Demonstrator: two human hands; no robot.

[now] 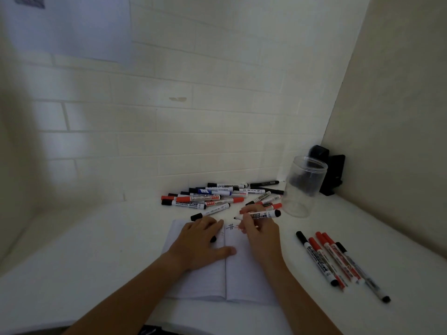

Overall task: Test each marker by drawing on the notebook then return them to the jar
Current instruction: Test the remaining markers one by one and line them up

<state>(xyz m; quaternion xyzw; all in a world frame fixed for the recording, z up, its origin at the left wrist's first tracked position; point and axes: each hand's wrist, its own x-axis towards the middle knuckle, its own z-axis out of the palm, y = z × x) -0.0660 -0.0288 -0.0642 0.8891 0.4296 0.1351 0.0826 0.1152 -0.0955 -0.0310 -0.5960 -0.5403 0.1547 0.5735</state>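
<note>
While the left hand [205, 240] presses flat on the notebook [242, 269], the right hand [260, 228] grips an uncapped black whiteboard marker [262, 215] (tip above the page).

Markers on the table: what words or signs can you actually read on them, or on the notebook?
"WHITEBOARD MARKER" on a black-capped marker in the pile.
"WHITEBOARD" on a red marker above it.
A "#" sign drawn in black on the notebook.
Print on the marker held in the right hand and on the five set-aside markers: too blurred to read.

Two bare forearms, sleeveless and without jewellery, end in the left hand [202, 240] and right hand [260, 229].
</note>
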